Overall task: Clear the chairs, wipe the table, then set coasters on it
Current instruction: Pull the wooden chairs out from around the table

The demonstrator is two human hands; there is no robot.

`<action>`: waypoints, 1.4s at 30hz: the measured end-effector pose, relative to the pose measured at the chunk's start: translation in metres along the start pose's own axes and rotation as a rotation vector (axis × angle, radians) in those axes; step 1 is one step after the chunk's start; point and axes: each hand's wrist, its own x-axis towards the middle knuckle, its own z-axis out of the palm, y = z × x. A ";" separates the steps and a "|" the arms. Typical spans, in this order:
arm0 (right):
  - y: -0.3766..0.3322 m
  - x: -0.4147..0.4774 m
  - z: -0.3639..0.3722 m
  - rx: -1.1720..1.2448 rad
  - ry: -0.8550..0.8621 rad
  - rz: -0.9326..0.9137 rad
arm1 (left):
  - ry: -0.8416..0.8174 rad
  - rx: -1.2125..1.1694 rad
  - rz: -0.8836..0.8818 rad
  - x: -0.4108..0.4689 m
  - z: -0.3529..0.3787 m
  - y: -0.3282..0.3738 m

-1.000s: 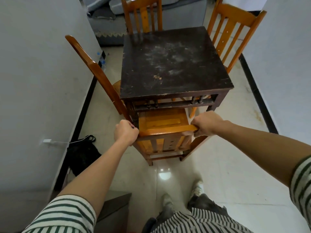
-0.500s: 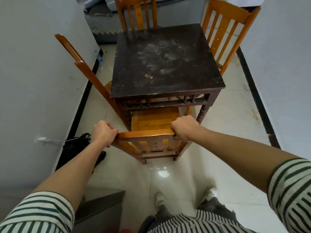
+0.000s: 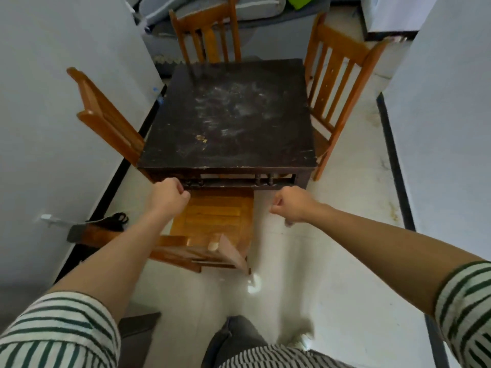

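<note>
Seen from the head camera, the dusty dark table (image 3: 228,115) stood between two walls. The far chair (image 3: 210,41) was cut off by the frame's top, and the left chair (image 3: 106,120) and right chair (image 3: 345,42) were partly hidden behind the tabletop. The near chair (image 3: 215,216) stood before the table's front edge, its backrest blurred and partly covered by the left forearm. The left hand (image 3: 167,197) and right hand (image 3: 292,205) hovered above it, both curled into fists around nothing visible.
</note>
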 end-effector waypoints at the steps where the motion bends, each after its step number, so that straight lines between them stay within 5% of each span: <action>1: 0.022 0.005 -0.011 -0.002 -0.024 0.036 | -0.008 -0.013 0.025 0.003 0.009 0.023; 22: 0.334 0.166 -0.242 0.031 -0.037 0.376 | -0.382 -0.171 0.297 0.245 0.114 0.408; 34: 0.475 0.311 -0.399 -0.041 -0.104 0.169 | -0.362 -0.381 -0.068 0.327 0.160 0.582; 42: 0.477 0.428 -0.502 -0.134 -0.096 -0.005 | -0.346 -0.479 -0.201 0.352 0.164 0.630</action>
